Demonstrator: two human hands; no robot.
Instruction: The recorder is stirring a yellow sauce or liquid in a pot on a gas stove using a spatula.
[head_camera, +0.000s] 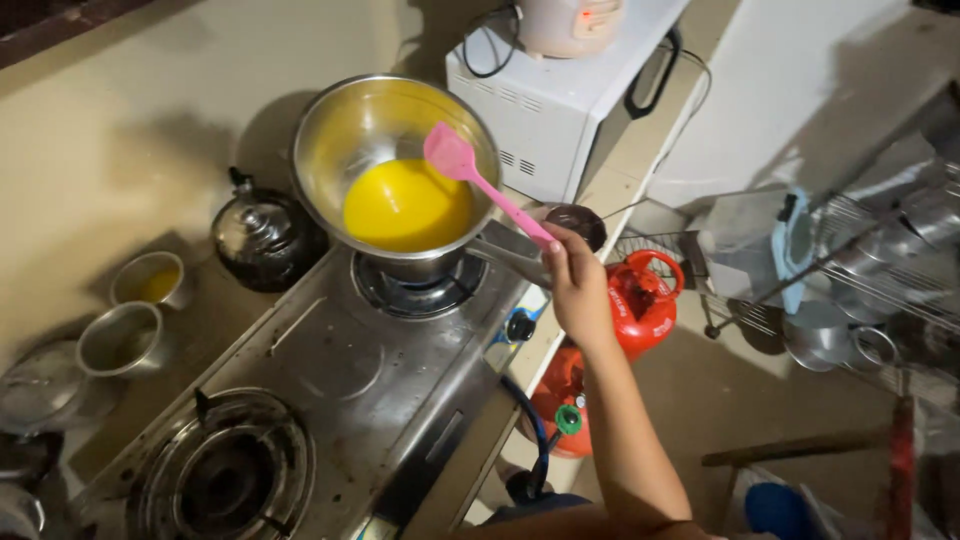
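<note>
Pink silicone spatula (478, 180) first: my right hand (575, 285) is closed around its handle end, blade raised over the round steel pan (345, 135) of yellow liquid (405, 205) on the far burner of the steel gas stove (330, 370). I see no left hand.

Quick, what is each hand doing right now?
Left hand: not in view.
Right hand: closed around the handle of the pink spatula, whose blade is raised over the pan.
</note>
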